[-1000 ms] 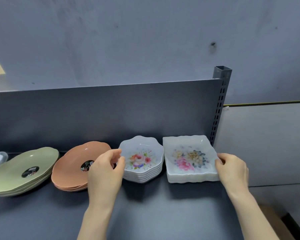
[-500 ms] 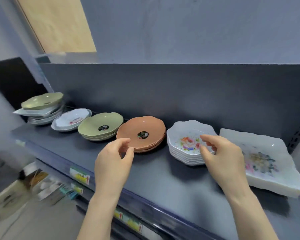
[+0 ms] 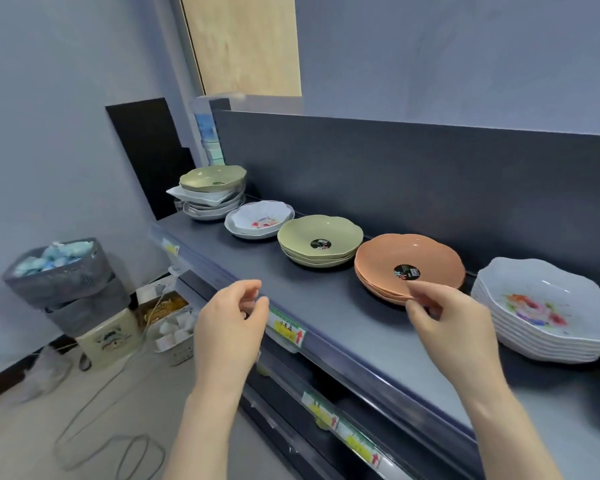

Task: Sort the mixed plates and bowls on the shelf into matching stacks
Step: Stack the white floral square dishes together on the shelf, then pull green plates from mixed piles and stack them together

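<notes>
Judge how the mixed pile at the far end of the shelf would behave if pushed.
The mixed pile would probably tip or shed dishes: unlike shapes sit unevenly, one white plate jutting sideways. Its dishes look rigid and glossy, so likely slippery against each other.

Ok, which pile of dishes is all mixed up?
The far-left pile, with a green bowl on top of white plates. The green stack, orange stack and big flowery stack each hold one kind.
</notes>
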